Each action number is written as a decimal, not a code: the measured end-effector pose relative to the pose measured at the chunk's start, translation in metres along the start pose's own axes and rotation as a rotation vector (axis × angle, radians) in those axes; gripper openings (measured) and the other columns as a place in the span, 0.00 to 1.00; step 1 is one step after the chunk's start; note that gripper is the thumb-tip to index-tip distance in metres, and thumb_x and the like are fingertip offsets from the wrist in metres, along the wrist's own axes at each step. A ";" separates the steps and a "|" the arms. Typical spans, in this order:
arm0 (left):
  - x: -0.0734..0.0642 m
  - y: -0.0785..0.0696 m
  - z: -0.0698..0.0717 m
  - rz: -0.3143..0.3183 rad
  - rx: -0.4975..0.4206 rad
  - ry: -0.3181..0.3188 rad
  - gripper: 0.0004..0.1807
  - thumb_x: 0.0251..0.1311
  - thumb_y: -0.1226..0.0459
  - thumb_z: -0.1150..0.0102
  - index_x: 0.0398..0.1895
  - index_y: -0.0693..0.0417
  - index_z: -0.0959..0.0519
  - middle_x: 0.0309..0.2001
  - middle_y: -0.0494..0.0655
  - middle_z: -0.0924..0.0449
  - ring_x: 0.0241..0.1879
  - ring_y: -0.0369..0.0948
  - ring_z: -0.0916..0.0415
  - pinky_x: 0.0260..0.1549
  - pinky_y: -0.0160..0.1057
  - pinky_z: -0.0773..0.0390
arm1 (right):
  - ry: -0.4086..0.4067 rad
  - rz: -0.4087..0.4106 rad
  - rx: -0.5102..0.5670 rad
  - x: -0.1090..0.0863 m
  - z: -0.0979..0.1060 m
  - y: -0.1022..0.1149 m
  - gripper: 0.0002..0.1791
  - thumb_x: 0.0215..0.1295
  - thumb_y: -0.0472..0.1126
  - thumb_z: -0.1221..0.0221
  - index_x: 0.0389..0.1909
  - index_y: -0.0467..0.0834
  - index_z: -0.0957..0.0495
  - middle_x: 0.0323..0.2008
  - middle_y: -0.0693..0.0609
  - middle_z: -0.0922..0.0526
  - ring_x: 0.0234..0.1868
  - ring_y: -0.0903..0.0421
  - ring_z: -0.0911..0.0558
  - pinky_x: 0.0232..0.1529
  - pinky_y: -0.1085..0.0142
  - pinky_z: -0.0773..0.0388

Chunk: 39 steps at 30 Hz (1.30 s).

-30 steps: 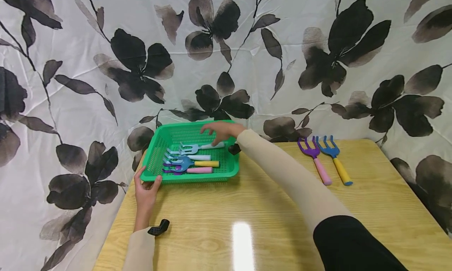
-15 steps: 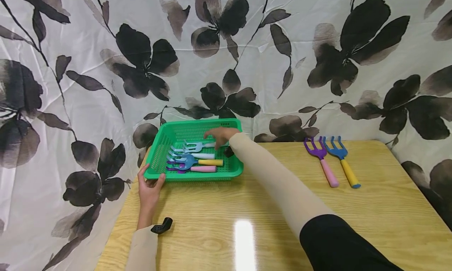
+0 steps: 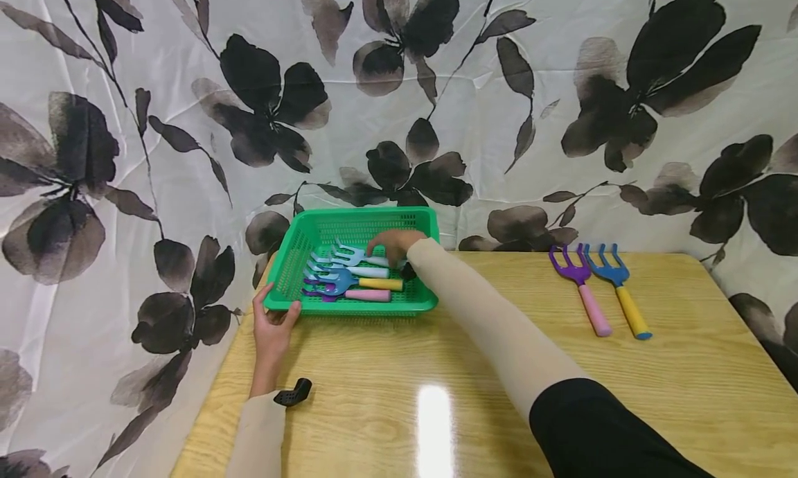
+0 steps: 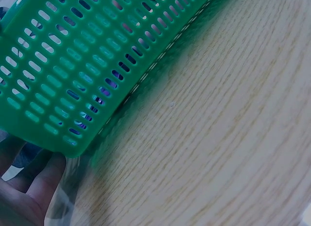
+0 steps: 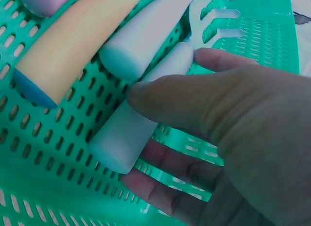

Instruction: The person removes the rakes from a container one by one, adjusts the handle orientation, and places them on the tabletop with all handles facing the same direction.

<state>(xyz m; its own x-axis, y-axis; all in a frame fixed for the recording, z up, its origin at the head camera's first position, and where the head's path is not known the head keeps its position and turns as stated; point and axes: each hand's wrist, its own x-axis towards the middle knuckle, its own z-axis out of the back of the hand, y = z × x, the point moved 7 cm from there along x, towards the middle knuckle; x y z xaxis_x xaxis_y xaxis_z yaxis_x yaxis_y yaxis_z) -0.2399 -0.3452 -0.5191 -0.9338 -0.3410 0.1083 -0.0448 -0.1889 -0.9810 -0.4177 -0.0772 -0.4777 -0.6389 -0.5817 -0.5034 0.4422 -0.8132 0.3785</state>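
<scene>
A green perforated basket [image 3: 349, 312] stands at the back left of a wooden table. My left hand [image 3: 272, 339] grips its near left corner, thumb on the front and fingers round the side. Inside, my right hand [image 3: 399, 244] holds the pale handle of a light-blue hand fork [image 3: 350, 255]; in the right wrist view the thumb lies over the handle [image 5: 131, 124] and fingers show beyond it. Beside it lie another light-blue fork [image 3: 369, 272], a blue fork with a yellow handle [image 3: 382, 284] and a purple fork with a pink handle [image 3: 369, 296].
At the right of the table [image 3: 499, 409] lie a purple hand fork with a pink handle [image 3: 593, 312] and a blue one with a yellow handle [image 3: 632, 313], side by side. A floral cloth [image 3: 486, 131] hangs directly behind the table.
My right hand has come down onto the rearmost light-blue fork and taken its handle. That fork has turned a little. My left hand stays at the basket corner while the head view shifts.
</scene>
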 end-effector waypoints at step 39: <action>-0.003 -0.023 0.002 0.064 0.039 0.053 0.43 0.68 0.61 0.34 0.81 0.42 0.46 0.67 0.68 0.30 0.63 0.54 0.29 0.43 0.22 0.26 | -0.020 0.193 0.120 -0.063 0.059 0.013 0.33 0.69 0.32 0.36 0.71 0.54 0.31 0.54 0.41 0.24 0.46 0.43 0.19 0.43 0.45 0.17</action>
<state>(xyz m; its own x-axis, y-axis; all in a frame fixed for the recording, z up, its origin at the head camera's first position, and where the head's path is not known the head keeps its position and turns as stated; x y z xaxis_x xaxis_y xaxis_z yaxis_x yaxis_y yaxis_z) -0.2357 -0.3412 -0.4963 -0.9519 -0.3041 0.0362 0.0282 -0.2048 -0.9784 -0.4093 -0.0500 -0.3956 -0.5624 -0.7251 -0.3974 0.4801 -0.6777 0.5570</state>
